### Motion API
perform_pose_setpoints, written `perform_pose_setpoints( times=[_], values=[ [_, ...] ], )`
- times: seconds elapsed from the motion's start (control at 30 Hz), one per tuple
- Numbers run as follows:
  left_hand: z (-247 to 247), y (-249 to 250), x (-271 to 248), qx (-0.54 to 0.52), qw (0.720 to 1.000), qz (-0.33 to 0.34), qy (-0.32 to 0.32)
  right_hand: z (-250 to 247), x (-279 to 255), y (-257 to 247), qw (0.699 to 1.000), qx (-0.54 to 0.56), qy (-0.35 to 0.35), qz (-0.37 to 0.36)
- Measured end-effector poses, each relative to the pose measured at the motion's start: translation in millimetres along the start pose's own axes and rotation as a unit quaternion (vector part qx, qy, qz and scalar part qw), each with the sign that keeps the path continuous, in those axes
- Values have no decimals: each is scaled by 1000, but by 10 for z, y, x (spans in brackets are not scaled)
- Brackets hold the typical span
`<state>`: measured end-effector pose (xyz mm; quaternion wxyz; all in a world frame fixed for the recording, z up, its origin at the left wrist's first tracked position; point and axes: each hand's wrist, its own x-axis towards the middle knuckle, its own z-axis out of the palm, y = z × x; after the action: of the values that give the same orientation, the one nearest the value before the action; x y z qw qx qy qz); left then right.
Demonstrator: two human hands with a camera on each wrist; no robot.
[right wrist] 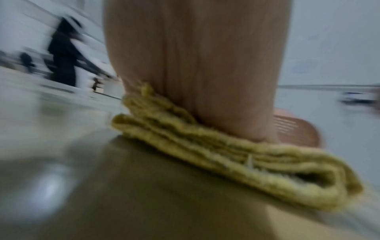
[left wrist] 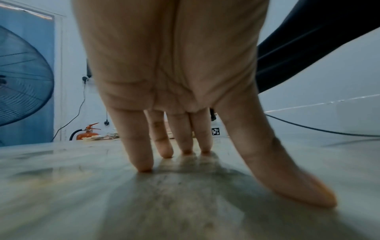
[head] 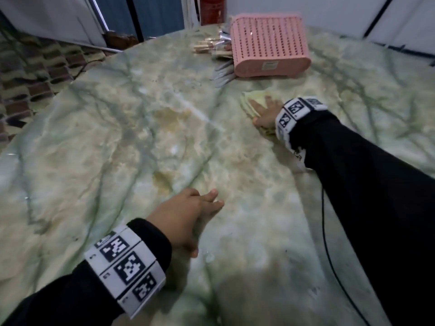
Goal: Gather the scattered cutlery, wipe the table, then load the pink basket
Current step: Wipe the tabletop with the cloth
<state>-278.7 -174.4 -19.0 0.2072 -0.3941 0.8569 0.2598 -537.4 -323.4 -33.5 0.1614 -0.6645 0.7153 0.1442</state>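
My right hand (head: 264,111) lies flat on a folded yellow-green cloth (head: 253,102) on the green marble table (head: 141,142), pressing it down; in the right wrist view the cloth (right wrist: 236,159) shows as stacked folds under my palm. My left hand (head: 188,215) rests near the table's front with straight fingers (left wrist: 141,146) touching the bare top, holding nothing. The pink basket (head: 268,45) lies on its side at the far edge. A pile of cutlery with wooden handles (head: 211,47) and metal blades (head: 223,72) sits gathered just left of it.
A black cable (head: 329,243) runs down the table by my right sleeve. A red fire extinguisher (head: 211,8) stands behind the table. A large fan (left wrist: 22,78) stands off to the left. Brownish stains (head: 169,118) mark the table's middle.
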Motion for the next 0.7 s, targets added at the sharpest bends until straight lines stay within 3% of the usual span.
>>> perform_pose_setpoints(
  times=[0.1, 0.2, 0.27, 0.33, 0.43, 0.53, 0.6, 0.7],
  values=[
    [9, -34, -13, -19, 1000, -5, 2, 151, -288, -473, 995, -37, -15, -96],
    [5, -20, -32, -14, 1000, 0, 0, 338, -663, -344, 986, -62, -49, -144],
    [9, -24, -37, -16, 1000, 5, 6, 385, -705, -16, 986, -55, -87, -130],
    [27, -39, -34, -24, 1000, 6, 9, 289, -601, 369, 993, -41, -90, -67],
    [61, -60, -21, -19, 1000, 8, 10, 75, -328, 845, 997, -22, -23, 70],
    [68, -66, -13, -16, 1000, 11, 7, -69, -132, 806, 990, 47, 28, 133],
    [54, -57, -1, -4, 1000, 16, 6, -154, 11, 504, 989, 63, 59, 117],
    [39, -50, 5, 4, 1000, 15, 0, -172, 225, -93, 999, 44, 16, -5]
  ],
)
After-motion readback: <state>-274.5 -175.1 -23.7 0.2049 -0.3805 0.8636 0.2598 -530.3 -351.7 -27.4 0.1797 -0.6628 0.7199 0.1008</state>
